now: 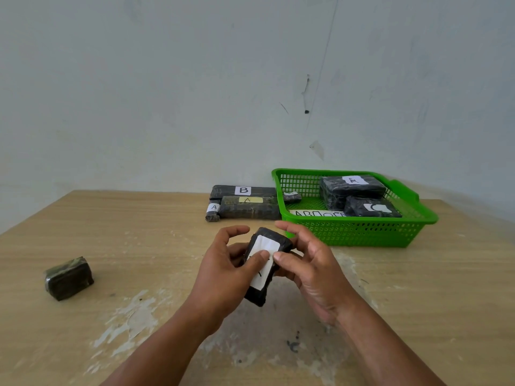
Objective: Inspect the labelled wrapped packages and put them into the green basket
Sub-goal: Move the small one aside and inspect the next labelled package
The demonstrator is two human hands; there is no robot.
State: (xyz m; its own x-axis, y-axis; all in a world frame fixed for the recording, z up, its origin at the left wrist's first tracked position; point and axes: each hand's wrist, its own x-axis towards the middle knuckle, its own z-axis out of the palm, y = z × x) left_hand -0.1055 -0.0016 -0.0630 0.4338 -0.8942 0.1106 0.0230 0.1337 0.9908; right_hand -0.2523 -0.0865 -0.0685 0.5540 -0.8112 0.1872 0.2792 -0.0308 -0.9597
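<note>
Both the left hand [223, 263] and right hand [309, 263] grip a small black labelled package [267, 263] just in front of the green basket [359, 232], thumbs pressing its white label.

Soft even daylight, wide-angle edge distortion

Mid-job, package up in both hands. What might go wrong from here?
1. Both thumbs, left hand and right hand, cover part of the label on the held package; it may be misread.
2. The green basket already holds other packages; this one might land tilted.
3. The lone package far left shows no label here and may be overlooked.
</note>
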